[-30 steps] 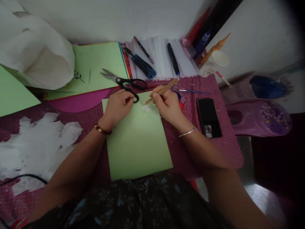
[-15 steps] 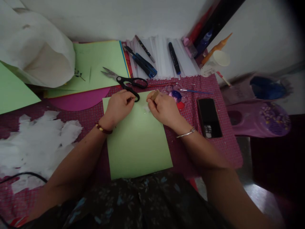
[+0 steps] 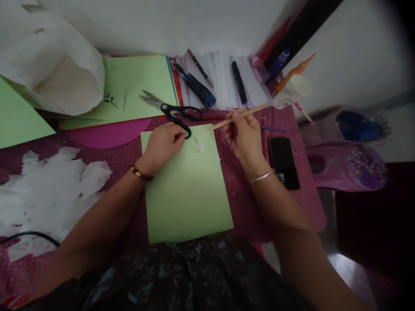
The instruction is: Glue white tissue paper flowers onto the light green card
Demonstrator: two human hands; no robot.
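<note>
Over the upper right edge of a pale green sheet (image 3: 186, 194), the right hand (image 3: 244, 136) holds a flat wooden stick (image 3: 256, 109). Thumb and forefinger press on it from either side, leaving no gap, and the other fingers bend loosely beneath. The stick slants, its pointed end reaching left to the sheet's top right corner and its broader end rising to the right past the knuckles; whether the point touches the paper cannot be told. Just below and left of that point, a small whitish patch (image 3: 201, 147) marks the sheet.

The left hand (image 3: 164, 144) lies across the sheet's upper left part. Its fingers are curled in, thumb drawn close to the forefinger; whether anything thin sits between them is too small to tell. Those fingertips are right beside the lower handle loop of black-handled scissors (image 3: 166, 109), whose blades stand spread over a stack of green paper (image 3: 138, 84). To the right of the right hand, a phone (image 3: 284, 164) lies on the checked tablecloth (image 3: 251, 216), near a thin blue stick (image 3: 275, 129).
</note>
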